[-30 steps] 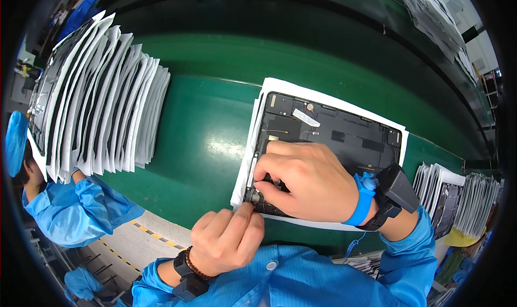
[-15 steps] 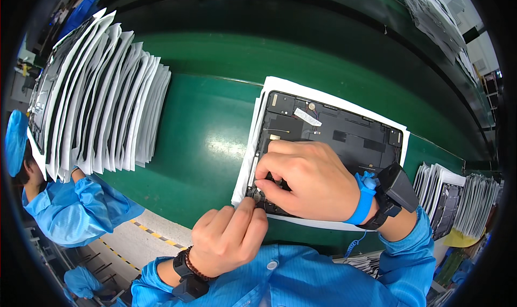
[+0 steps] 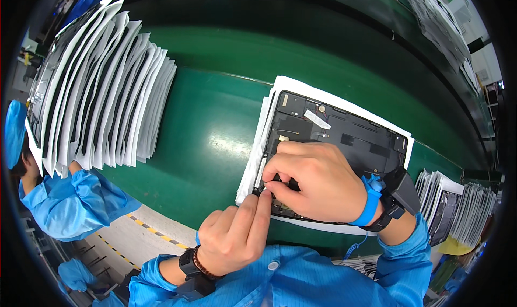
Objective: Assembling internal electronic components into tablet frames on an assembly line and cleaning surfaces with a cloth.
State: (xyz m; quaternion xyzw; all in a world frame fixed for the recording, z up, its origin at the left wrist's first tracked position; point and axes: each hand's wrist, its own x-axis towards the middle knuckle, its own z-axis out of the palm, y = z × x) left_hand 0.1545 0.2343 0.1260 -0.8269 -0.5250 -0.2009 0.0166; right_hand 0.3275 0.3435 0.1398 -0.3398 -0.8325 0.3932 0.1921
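Over the link I see the flat black rectangular device shell [image 3: 371, 137] on thin white sheets [image 3: 257, 148] atop the green bench [image 3: 199, 113], its near-left part hidden under the bare right hand [image 3: 318, 180], thumb and forefinger nearly meeting; the bare left hand [image 3: 231, 234] bunches its fingertips at that corner, and I cannot tell what either holds

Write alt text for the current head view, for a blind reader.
A left hand and a right hand are close together at the near left corner of a black device casing, which lies on white sheets on a green bench. A tall sheet-layered stack stands at left.
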